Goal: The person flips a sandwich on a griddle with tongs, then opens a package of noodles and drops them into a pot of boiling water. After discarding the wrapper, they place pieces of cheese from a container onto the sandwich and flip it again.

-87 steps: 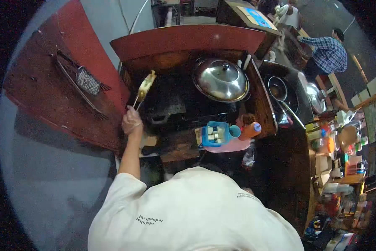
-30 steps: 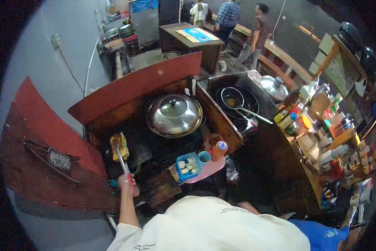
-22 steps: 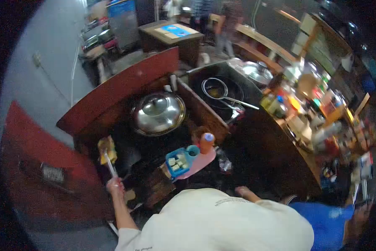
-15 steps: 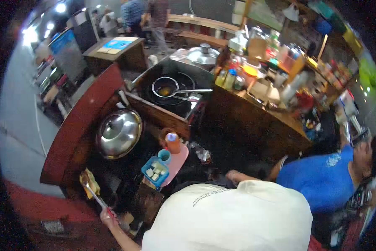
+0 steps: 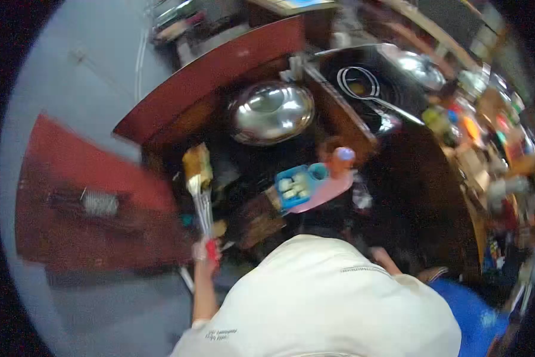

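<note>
My left hand (image 5: 205, 253) is closed on the red handle of metal tongs (image 5: 203, 208), whose tips rest on a yellowish-brown piece of food (image 5: 197, 163). My right hand (image 5: 381, 257) is beside my white shirt, blurred and partly hidden, and its fingers cannot be made out. Between the hands, a blue container (image 5: 293, 188) with several white cubes stands on a pink board (image 5: 328, 191). An orange bottle with a pale cap (image 5: 342, 162) and a small teal cup (image 5: 318, 171) are right next to it.
A shiny metal dome lid (image 5: 272, 113) lies beyond the food. Further right, a strainer (image 5: 358, 83) rests over a dark pan. A curved red ledge (image 5: 220, 65) runs behind the lid. Bottles crowd the right counter (image 5: 464, 190), and a person in blue (image 5: 473, 315) is at lower right.
The camera view has swung left, so the lid, container and pan appear further right. A red panel at left shows more fully. The tongs are still in my left hand at the food.
</note>
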Demonstrator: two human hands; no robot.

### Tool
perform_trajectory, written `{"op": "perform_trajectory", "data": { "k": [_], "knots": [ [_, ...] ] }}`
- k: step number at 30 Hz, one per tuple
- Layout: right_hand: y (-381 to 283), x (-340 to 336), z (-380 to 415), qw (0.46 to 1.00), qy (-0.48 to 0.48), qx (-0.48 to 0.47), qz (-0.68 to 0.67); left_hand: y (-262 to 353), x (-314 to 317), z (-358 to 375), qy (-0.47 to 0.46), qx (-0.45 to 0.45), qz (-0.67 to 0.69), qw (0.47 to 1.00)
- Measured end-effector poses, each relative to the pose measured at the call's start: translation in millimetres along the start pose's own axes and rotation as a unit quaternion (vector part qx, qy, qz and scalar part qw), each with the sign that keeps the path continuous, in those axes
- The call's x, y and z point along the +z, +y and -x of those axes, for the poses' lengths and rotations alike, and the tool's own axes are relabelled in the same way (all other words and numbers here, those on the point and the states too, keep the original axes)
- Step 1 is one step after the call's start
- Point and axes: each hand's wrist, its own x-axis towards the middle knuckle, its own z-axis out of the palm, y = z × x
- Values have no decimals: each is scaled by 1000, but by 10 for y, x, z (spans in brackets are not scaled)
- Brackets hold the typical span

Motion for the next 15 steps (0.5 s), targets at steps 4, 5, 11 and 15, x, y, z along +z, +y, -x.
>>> {"op": "perform_trajectory", "data": {
  "k": [4,5,11,15],
  "knots": [
    [-225,20,98,998,-33,47,-9,-89,-14,-84,-11,58,-30,998],
    [-325,27,110,998,-46,40,24,-50,6,-136,-3,55,-29,998],
    [-806,-370,240,988,-75,-13,137,-34,72,-253,3,47,-21,999],
    [-1103,-557,508,979,-79,190,4,224,58,-932,-4,45,-78,996]
  ]
}}
